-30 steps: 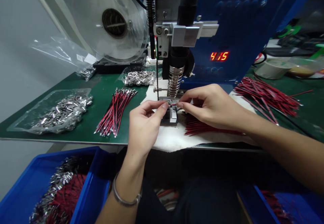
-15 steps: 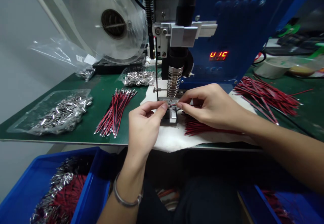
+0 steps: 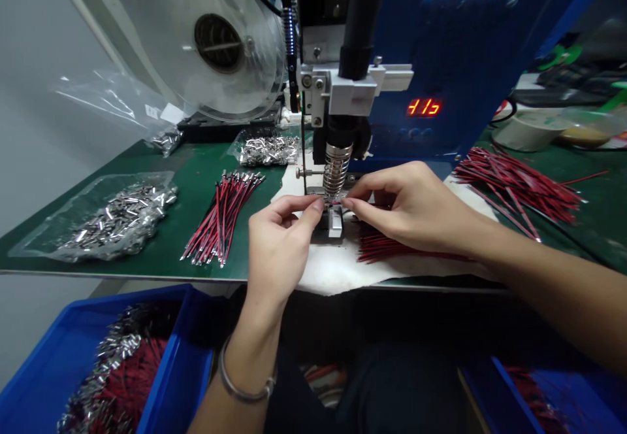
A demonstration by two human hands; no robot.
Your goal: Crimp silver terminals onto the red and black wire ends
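Over green worktop [image 3: 196,159], the spring-sleeved machine head [image 3: 349,97] has dropped, seemingly mid-stroke, while our left hand [image 3: 280,241] and right hand [image 3: 409,204] apparently pinch one red wire [image 3: 334,202].

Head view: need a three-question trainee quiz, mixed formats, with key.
1. Multiple choice: what lies between the front bag of metal parts and the left hand?
A) white tub
B) bundle of red-and-black wires
C) clear reel

2. True or false: the bracelet is on the right wrist.

3. Short answer: which part of the machine hangs just above the fingertips of the left hand and right hand?

Key:
1. B
2. False, left wrist
3. The coil spring
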